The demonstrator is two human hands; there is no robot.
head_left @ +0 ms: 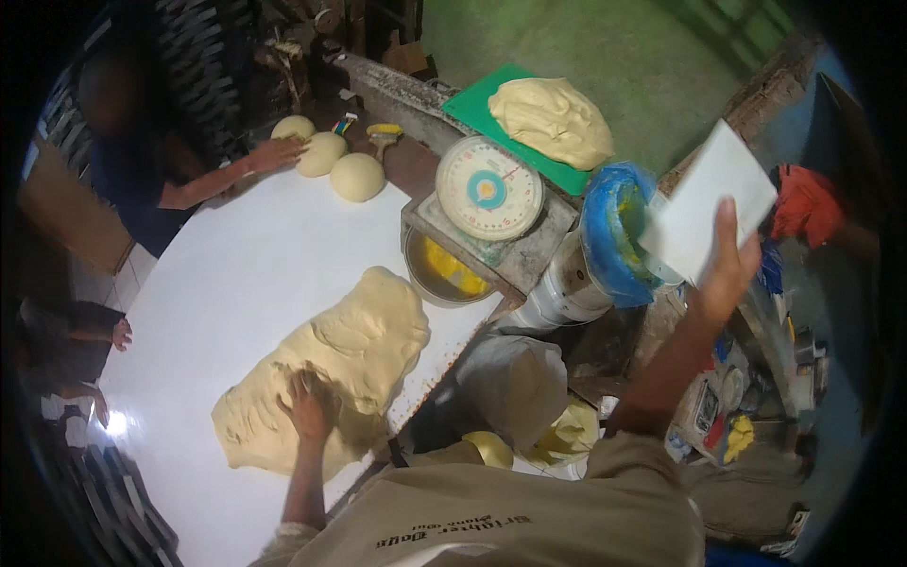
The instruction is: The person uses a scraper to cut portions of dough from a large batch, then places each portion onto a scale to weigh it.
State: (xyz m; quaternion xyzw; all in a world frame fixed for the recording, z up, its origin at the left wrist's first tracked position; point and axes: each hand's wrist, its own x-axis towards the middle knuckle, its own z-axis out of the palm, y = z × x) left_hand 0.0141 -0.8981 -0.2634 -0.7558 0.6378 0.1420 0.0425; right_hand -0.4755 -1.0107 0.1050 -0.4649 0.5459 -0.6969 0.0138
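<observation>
A large slab of pale yellow dough [364,321] lies on the white table [236,255] in front of me. My left hand [310,404] rests on its near part, fingers spread and touching the surface, with nothing gripped. Out to the right, my right hand [732,269] is raised and closed around the lower edge of a flat white rectangular board [715,198], thumb across its face. That board is tilted, close beside a bucket lined with blue plastic [609,231]. Whether the board touches the bucket I cannot tell.
A dial scale [489,189] stands at the table's far right edge, above a metal bowl [444,269] with yellow stuff. Behind it, more dough [551,118] lies on a green board [482,94]. At the far left, another person's hand [276,154] touches round dough balls [357,177].
</observation>
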